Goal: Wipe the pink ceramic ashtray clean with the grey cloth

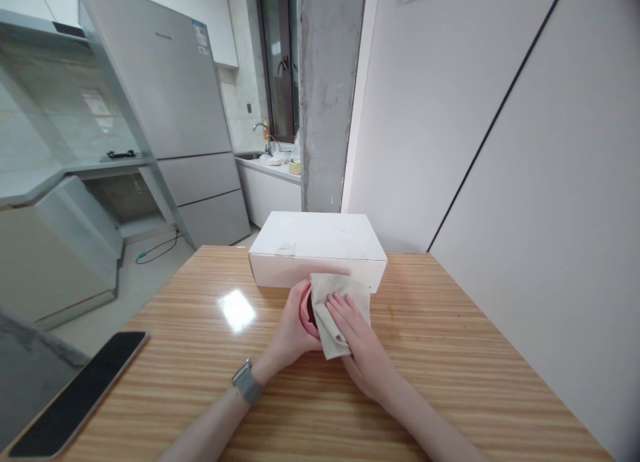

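My left hand (291, 322) is wrapped round a pink, round, cup-like container (305, 311) with a dark inside, tilted toward the right. A light grey-beige cloth (327, 319), partly folded, covers the right part of the container. My right hand (361, 339) holds this cloth, its fingers together and pressed on it against the container. The thumb of that hand is mostly hidden. Much of the container is behind the cloth and my left fingers, so its exact kind cannot be told. Both hands are just in front of a white box (317, 237).
The wood-grain table (480, 362) carries the box at its far side. A black phone-like slab (83, 392) lies at the left edge. Beyond stand a grey refrigerator (165, 82), a sink counter (273, 189) and a concrete pillar (327, 95). A white wall (425, 115) borders the right.
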Demonstrator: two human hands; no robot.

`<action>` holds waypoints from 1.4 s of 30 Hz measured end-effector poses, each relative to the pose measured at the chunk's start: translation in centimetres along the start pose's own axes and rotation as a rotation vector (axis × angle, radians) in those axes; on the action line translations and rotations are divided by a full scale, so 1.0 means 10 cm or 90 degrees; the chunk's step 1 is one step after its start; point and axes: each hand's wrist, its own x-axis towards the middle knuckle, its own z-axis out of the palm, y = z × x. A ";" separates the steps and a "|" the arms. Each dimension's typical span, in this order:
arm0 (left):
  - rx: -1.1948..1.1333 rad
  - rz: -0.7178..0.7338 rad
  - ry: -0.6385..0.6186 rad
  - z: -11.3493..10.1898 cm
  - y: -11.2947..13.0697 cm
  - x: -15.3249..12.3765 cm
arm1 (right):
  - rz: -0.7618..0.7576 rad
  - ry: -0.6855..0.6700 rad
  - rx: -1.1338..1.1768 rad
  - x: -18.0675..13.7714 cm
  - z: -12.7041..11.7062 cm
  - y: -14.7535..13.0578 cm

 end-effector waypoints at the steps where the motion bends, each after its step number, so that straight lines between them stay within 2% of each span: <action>1: 0.007 0.000 0.002 0.00 0.00 0.00 | -0.021 -0.022 -0.048 0.00 0.00 0.00; 4: 0.034 0.007 0.013 -0.01 0.05 0.00 | -0.025 -0.056 -0.141 0.00 0.02 0.00; 7: 0.071 0.045 0.014 -0.01 0.11 0.01 | -0.002 -0.068 -0.162 0.01 0.04 -0.04; 13: 0.127 0.078 0.012 0.00 0.14 -0.01 | 0.078 -0.100 -0.090 0.04 0.02 -0.18; 19: 0.166 0.091 -0.035 0.06 0.12 -0.05 | 0.158 -0.077 0.052 0.10 0.00 -0.30; 23: 0.182 0.070 -0.046 0.09 0.09 -0.08 | 0.220 -0.032 0.184 0.11 0.01 -0.33; 26: 0.170 0.069 -0.041 0.09 0.09 -0.08 | 0.255 -0.008 0.223 0.11 0.03 -0.35; 30: 0.101 0.036 -0.058 0.07 0.10 -0.07 | 0.269 -0.010 0.218 0.13 0.02 -0.38; 34: -0.026 -0.086 -0.071 0.09 0.09 -0.09 | 0.252 0.004 0.173 0.17 0.00 -0.41; 37: -0.095 -0.135 -0.086 0.12 0.10 -0.09 | 0.248 0.004 0.125 0.18 0.00 -0.44; 42: -0.033 -0.092 0.001 0.19 0.13 -0.10 | 0.284 0.030 0.168 0.20 -0.01 -0.47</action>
